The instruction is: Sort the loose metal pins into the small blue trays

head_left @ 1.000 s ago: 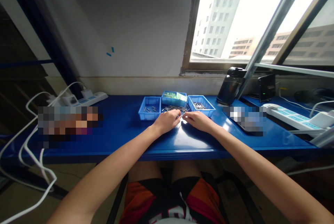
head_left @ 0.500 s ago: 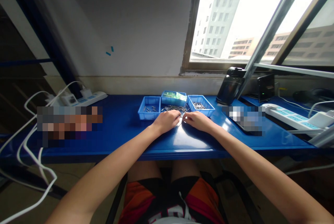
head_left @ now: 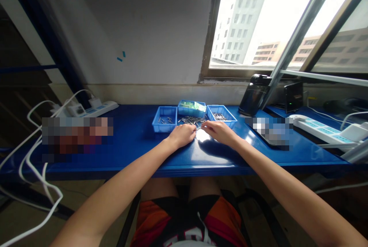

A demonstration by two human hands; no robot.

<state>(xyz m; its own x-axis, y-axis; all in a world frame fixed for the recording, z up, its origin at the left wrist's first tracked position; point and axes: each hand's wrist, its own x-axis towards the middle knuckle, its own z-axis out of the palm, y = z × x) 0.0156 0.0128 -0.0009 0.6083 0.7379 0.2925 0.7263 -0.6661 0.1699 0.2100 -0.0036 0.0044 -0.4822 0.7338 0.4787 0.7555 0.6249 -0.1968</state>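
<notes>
My left hand (head_left: 183,135) rests at the near side of a pile of small, thin metal pieces (head_left: 191,120), its fingers closed in a pinch. Facing it, my right hand (head_left: 219,132) is also pinched, fingertips pointing left. A slim metal piece (head_left: 198,128) spans the narrow gap between the fingertips, one end at each hand; its exact kind is too small to make out. Left of the pile stands a blue bin (head_left: 163,127) holding a few such pieces. The right blue bin (head_left: 230,123) holds many more. Behind the pile, another blue bin (head_left: 184,112) contains a green-and-clear packet (head_left: 193,106).
A black bottle (head_left: 253,95) stands at the back right, near a dark flat object (head_left: 267,139) partly blurred out. Power strips lie on the right (head_left: 319,129) and left (head_left: 99,109), with white cables (head_left: 28,158) hanging at the left. The blue table (head_left: 135,151) ends close to my lap.
My right hand has shifted slightly and lifted a little from the table. The thin metal piece between the fingertips shows more plainly. My left hand has barely moved.
</notes>
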